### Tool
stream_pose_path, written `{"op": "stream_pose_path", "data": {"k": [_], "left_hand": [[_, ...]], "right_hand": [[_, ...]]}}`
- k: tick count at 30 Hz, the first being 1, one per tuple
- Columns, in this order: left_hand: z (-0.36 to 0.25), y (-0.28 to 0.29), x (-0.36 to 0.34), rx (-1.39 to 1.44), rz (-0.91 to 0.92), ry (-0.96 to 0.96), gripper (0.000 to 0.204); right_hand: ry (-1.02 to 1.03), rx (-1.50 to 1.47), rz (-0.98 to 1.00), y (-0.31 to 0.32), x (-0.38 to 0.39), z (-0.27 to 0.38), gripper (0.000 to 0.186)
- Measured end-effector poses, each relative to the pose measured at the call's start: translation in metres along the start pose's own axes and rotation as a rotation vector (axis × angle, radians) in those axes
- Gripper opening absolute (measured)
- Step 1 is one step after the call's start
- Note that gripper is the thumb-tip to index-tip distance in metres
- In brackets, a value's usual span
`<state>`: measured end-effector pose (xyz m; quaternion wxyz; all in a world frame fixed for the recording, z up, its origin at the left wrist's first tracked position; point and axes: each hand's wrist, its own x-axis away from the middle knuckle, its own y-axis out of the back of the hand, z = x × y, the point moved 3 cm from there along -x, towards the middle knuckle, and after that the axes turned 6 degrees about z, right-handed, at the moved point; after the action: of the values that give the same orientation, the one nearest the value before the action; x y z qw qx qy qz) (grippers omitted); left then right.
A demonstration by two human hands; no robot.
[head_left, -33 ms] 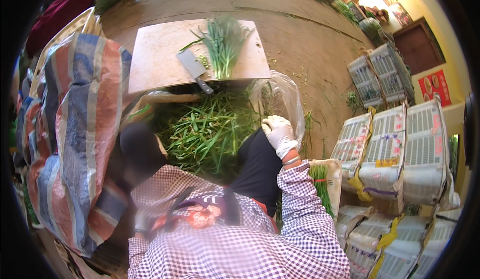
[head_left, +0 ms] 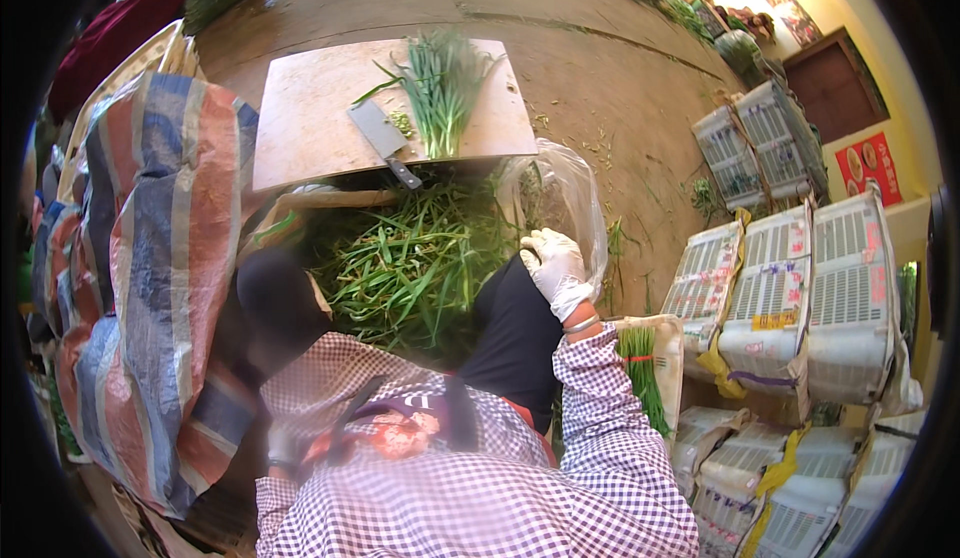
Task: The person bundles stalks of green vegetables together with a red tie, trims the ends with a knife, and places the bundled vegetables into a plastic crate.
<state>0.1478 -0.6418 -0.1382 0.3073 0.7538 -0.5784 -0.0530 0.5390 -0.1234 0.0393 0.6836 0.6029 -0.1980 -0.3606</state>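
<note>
My right hand (head_left: 556,266), in a white glove, rests on my right knee with its fingers laid over the dark trousers, holding nothing. My left hand (head_left: 283,446) is low at my left side, blurred and mostly hidden, so its fingers do not show. Ahead stands a pale board (head_left: 310,108). On it lies a loose bunch of long green stalks (head_left: 440,108) with whitish ends toward me. To its left is a cleaver (head_left: 378,128), its dark handle jutting past the board's near edge. Small cut bits (head_left: 401,122) lie beside the blade.
Between my knees is a heap of green leaves (head_left: 410,268). A clear plastic bag (head_left: 590,208) hangs by the board's right corner. Striped sacking (head_left: 150,258) stands at left. A banded green bundle (head_left: 643,378) lies beside my right arm. Pale crates (head_left: 765,298) are stacked at right.
</note>
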Motion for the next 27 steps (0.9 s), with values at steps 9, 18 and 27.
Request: {"op": "stream_pose_path", "data": {"k": [9,18,27], "left_hand": [[-0.017,0.042,-0.03,0.852,-0.552,0.483,0.026],[-0.007,0.097,-0.041,0.574,-0.538,0.414,0.029],[-0.031,0.144,-0.042,0.36,-0.655,0.515,0.029]], "right_hand": [[-0.638,-0.297,-0.258,-0.058,0.074,-0.183,0.034],[-1.558,-0.328,0.141,-0.154,0.102,-0.3,0.109],[-1.689,-0.164,0.37,-0.185,0.109,-0.332,0.093]]}}
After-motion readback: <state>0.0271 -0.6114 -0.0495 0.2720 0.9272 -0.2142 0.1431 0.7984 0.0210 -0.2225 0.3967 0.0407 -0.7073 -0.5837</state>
